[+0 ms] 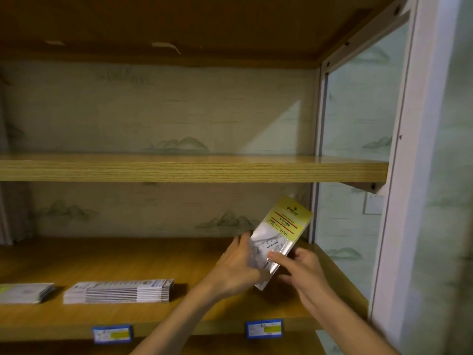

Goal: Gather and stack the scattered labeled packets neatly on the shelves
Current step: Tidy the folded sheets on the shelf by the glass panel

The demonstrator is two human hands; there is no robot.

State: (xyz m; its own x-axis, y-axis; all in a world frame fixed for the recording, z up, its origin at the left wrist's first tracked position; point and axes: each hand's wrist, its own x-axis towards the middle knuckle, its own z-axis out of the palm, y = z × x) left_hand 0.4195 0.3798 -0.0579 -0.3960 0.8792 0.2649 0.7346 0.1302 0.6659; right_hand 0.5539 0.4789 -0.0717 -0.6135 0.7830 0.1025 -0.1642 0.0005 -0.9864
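A bundle of clear packets with a yellow label top [281, 231] stands tilted above the right end of the lower wooden shelf [128, 257]. My left hand [238, 265] grips its left edge and my right hand [304, 267] grips its right edge, thumb on the front. A neat stack of white packets [120, 292] lies flat at the shelf's front, left of my hands. Another stack [25, 293] lies at the far left, cut by the frame edge.
The upper wooden shelf [179, 167] holds nothing in view. A white metal upright [317, 149] and a glass side panel [358, 124] close the right end. Two blue price tags [265, 328] [112, 334] hang on the lower shelf's front edge.
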